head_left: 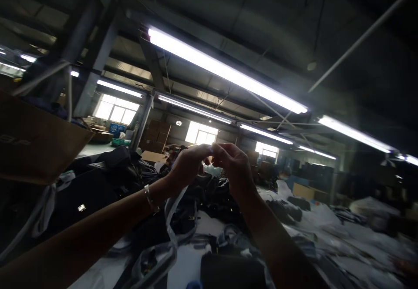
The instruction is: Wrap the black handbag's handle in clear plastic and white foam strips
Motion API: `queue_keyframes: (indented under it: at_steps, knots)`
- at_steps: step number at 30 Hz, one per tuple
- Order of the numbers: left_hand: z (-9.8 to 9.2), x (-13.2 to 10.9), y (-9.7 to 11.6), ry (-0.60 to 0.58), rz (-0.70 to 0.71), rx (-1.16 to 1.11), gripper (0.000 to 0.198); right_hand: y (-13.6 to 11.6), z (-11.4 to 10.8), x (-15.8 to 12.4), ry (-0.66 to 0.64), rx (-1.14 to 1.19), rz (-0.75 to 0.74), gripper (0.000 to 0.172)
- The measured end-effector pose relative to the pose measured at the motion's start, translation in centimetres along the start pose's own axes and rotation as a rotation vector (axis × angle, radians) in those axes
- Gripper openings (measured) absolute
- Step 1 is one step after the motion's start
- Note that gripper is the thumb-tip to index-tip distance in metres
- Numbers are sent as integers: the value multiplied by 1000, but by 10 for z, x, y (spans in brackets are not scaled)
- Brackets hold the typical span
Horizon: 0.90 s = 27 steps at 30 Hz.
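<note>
My left hand (187, 165) and my right hand (233, 162) are raised in front of me, fingertips meeting in a pinch. Between them is the end of a pale strap (171, 219), which hangs from beneath my left hand in a loose curve to the worktable. What exactly the right fingertips grip is too dark and small to make out. A bracelet circles my left wrist. Below and behind the hands lies a heap of dark bags (114, 173) with straps and small shiny metal parts.
A cardboard box (39, 145) stands close at the left. White sheeting and dark pieces cover the table (313, 215) on the right. Stacked cartons (156, 134) are farther back. Long tube lights (225, 71) hang overhead, and a dark flat piece (233, 271) lies nearest me.
</note>
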<state>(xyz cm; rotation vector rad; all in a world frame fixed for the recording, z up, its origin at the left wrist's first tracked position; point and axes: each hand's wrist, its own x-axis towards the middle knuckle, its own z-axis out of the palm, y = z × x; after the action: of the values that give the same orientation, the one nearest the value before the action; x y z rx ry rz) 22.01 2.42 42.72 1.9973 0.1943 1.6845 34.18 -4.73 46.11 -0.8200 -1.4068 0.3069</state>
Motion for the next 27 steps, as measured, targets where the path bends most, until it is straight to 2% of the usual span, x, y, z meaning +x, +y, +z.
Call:
queue_keyframes:
  at_steps: [4, 8, 11, 18, 21, 24, 27]
  knots:
    - [7, -3, 0, -6, -30, 0, 18, 7, 0, -2, 15, -20, -15, 29]
    - [17, -6, 4, 102, -190, -235, 21, 21, 1, -10, 46, -26, -59, 29]
    - [20, -10, 3, 156, -258, -370, 17, 32, 3, -21, 61, -35, -84, 27]
    - [14, -27, 7, 12, -358, -586, 20, 58, 5, -47, 160, -91, -80, 22]
    - [10, -37, 16, -49, -345, -684, 16, 60, 7, -56, 221, -176, -98, 22]
    - [7, -45, 20, -113, -360, -873, 11, 60, 11, -64, 265, -202, -86, 25]
    - [9, -49, 16, -107, -432, -963, 23, 65, 14, -71, 286, -172, -89, 28]
